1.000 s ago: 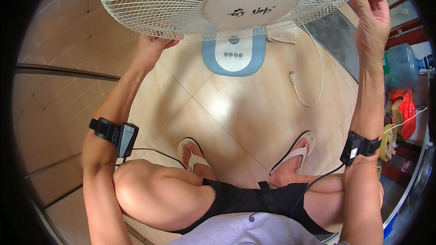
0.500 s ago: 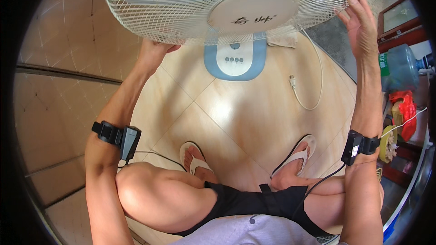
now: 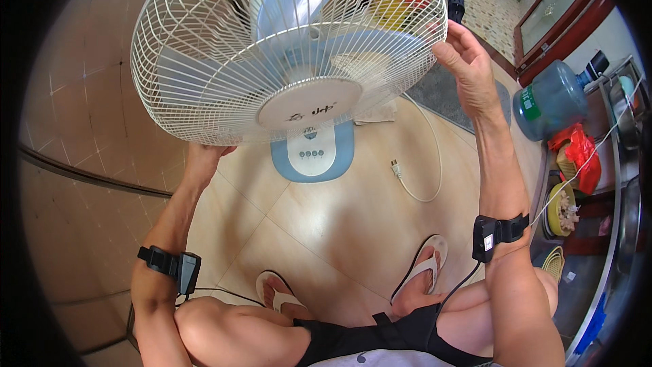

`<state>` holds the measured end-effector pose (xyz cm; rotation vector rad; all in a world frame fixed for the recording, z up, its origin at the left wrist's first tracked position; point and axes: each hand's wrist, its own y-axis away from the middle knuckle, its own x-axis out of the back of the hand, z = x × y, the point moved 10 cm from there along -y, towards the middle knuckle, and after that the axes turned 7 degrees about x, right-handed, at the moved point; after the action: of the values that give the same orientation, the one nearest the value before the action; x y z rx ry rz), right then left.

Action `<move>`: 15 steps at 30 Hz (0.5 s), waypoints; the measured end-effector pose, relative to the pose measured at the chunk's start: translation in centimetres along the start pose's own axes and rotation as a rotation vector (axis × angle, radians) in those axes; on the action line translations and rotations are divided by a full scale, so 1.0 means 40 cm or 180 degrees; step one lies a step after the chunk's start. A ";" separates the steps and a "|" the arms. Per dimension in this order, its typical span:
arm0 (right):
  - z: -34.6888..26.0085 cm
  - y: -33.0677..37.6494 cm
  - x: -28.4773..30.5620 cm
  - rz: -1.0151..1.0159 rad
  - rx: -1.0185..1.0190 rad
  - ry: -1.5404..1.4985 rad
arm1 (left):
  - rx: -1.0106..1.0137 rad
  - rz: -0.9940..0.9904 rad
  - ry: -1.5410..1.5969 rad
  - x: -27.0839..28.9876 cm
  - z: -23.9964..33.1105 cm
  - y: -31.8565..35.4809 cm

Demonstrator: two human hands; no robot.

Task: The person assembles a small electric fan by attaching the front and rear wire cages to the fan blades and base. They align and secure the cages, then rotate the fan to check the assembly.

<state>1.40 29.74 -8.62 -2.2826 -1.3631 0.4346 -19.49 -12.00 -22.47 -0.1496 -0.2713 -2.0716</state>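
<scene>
A pedestal-style electric fan with a blue and white base stands on the floor in front of me. Its round white wire guard has a pale center disc, and bluish blades show through the wires. My left hand is closed at the guard's lower left edge, its fingertips partly hidden by the wires. At the right rim, my right hand grips the guard, thumb in front and fingers bent around the edge. Right of the base, the white power cord loops to an unplugged plug.
A brown tiled panel rises at the left. On the right are a blue water jug, a red plastic bag, a yellow bowl and a metal rack. A grey mat lies behind the fan.
The view has tilted up and turned right, so more of the guard and blades shows. Both hands remain at the guard's rim.
</scene>
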 end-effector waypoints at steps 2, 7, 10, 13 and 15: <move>-0.002 -0.001 -0.004 -0.0036 0.0027 0.0019 | 0.0053 0.0100 -0.0092 0.007 -0.004 0.002; 0.020 -0.002 0.008 0.0084 -0.0062 -0.0069 | 0.0088 0.0037 0.0167 0.008 -0.023 0.002; 0.027 -0.002 0.007 0.0012 -0.0089 0.0167 | 0.0285 -0.0029 0.0267 0.014 -0.035 0.003; 0.038 -0.001 0.017 0.0160 -0.0150 0.0014 | 0.0321 -0.0027 0.0164 0.018 -0.030 0.007; 0.032 -0.002 0.014 0.0121 -0.0049 0.0069 | 0.0368 0.0072 -0.0091 0.027 -0.030 0.010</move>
<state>0.98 30.54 -9.70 -2.3224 -1.3187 0.4119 -19.66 -13.41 -23.32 -0.1118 -0.4043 -2.0268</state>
